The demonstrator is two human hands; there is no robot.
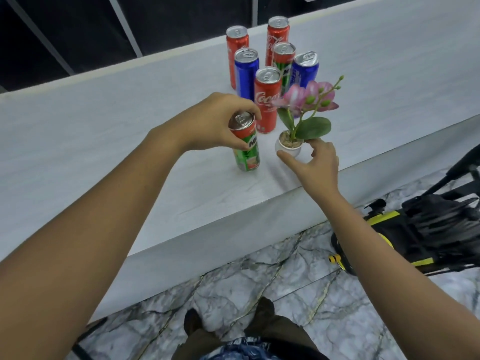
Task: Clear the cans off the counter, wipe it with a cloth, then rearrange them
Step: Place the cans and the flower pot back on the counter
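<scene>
On the counter [130, 131], our left hand [207, 120] grips the green can [246, 149] near its top; our right hand [311, 162], thumb and forefinger apart, touches the pot [288, 149] beside it.

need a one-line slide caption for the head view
Left hand grips a green can on the counter; right hand touches a flower pot, six cans standing behind.
</scene>
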